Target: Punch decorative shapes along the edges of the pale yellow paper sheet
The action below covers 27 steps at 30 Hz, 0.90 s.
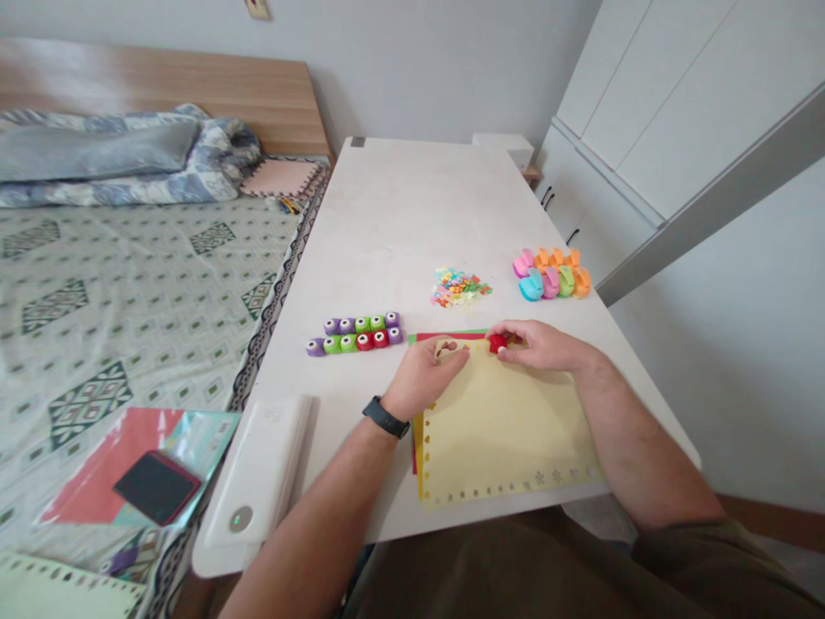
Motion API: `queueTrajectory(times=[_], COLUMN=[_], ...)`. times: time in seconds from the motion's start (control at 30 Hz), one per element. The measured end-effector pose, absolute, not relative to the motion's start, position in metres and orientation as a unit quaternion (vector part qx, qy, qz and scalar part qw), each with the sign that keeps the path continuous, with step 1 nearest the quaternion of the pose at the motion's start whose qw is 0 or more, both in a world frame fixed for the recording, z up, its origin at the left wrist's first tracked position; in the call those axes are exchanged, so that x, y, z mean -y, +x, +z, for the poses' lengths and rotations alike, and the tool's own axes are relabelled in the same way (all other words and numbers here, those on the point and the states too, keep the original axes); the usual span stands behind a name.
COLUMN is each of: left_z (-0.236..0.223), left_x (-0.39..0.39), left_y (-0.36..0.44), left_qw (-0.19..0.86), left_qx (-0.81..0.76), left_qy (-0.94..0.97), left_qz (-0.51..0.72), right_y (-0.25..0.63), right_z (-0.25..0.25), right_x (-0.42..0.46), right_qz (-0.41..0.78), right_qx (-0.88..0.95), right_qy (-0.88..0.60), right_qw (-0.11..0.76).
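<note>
My right hand (pixel 538 346) grips a small red craft punch (pixel 498 344) at the top edge of a pale yellow paper sheet (pixel 509 434). My left hand (pixel 425 378) rests flat on the sheet's upper left part, with nothing visible in it. Small flower-shaped holes run along the sheet's bottom edge. Beneath it lie other coloured sheets (pixel 418 443), with red, green and orange edges showing. A row of small purple, green and red craft punches (pixel 354 334) stands left of my hands.
The white table (pixel 412 206) holds a pile of colourful paper cut-outs (pixel 459 288) and larger pastel craft punches (pixel 547 275). A white boxy device (pixel 258 468) lies at its near left edge. Beyond that edge, a bed (pixel 129 327) holds a phone (pixel 156 487) on coloured paper.
</note>
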<state>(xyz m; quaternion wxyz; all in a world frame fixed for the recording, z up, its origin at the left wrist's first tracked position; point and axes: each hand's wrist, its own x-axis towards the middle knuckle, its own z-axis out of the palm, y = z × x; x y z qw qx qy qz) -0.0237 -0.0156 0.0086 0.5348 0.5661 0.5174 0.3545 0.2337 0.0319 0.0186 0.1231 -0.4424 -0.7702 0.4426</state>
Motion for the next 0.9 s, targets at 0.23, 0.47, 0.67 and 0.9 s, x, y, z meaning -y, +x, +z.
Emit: queueTrajectory(times=[0.23, 0.47, 0.67, 0.9], left_z=[0.012, 0.014, 0.011, 0.004], left_x=[0.016, 0.016, 0.016, 0.015], left_y=[-0.023, -0.024, -0.023, -0.025], left_qw=[0.538, 0.527, 0.53, 0.515], left_qx=[-0.517, -0.516, -0.519, -0.515], left_qy=[0.564, 0.573, 0.575, 0.604], left_qz=[0.354, 0.356, 0.345, 0.324], right_y=[0.234, 0.233, 0.232, 0.232], right_z=[0.018, 0.014, 0.009, 0.007], right_x=[-0.033, -0.034, -0.035, -0.036], right_qz=[0.451, 0.475, 0.481, 0.474], right_qx=[0.764, 0.734, 0.719, 0.714], right_qy=[-0.442, -0.464, -0.484, -0.496], right_qw=[0.13, 0.14, 0.134, 0.138])
